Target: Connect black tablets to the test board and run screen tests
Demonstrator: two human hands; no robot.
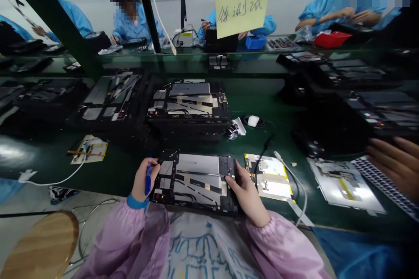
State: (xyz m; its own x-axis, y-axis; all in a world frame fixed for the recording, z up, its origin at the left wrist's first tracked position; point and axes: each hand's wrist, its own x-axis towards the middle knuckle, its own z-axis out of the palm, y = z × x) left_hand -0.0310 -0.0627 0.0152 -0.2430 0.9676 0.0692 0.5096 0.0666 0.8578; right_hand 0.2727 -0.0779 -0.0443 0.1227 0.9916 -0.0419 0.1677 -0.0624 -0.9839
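Observation:
An opened tablet (198,181), its batteries and black flex cables exposed, is held level by its two sides at the bench's front edge. My left hand (143,178) grips its left side, and a blue pen (148,178) is tucked in the same fingers. On the opposite side my right hand (245,192) is closed on the tablet, thumb over the top face. Just right of that hand lies a yellow-edged battery pack (275,183) with cables on it. Beyond the tablet stands a stack of similar opened tablets (190,102).
More stacked tablets (111,96) stand left and right. A loose battery pack (90,150) with a white cable lies left, a silver panel (347,185) right. Another person's hand (396,165) reaches in at right. A yellow note (242,2) hangs ahead; a wooden stool (42,244) stands lower left.

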